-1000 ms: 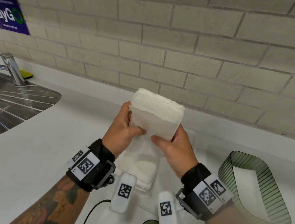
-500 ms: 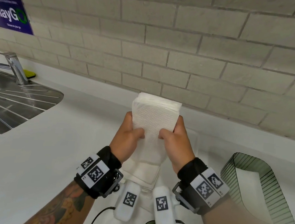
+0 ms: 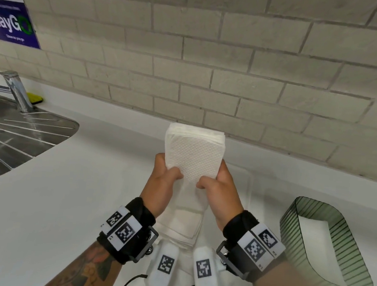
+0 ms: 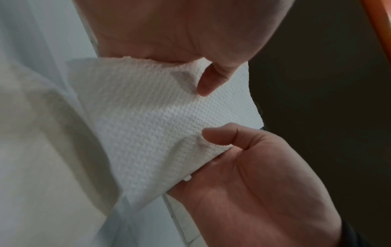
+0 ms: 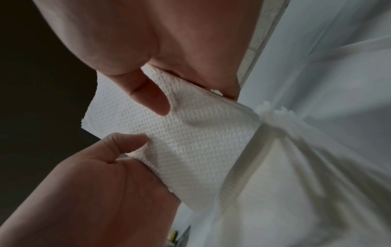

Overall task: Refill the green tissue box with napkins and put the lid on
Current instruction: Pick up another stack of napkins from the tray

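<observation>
Napkins one slip from fanning out

I saw the left hand (image 3: 163, 184) and right hand (image 3: 219, 186) pinching the napkin stack (image 3: 193, 157) upright above the worktop (image 3: 64, 200), thumbs pressed on its front. The green tissue box (image 3: 324, 246) sat open, well apart to the right. I judged uneven squeeze could splay the sheets during carry.

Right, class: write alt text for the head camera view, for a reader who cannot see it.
Both hands, left hand and right hand, hold a stack of white napkins upright above a white counter. An open green tissue box stands to the right, a steel sink to the left.
</observation>
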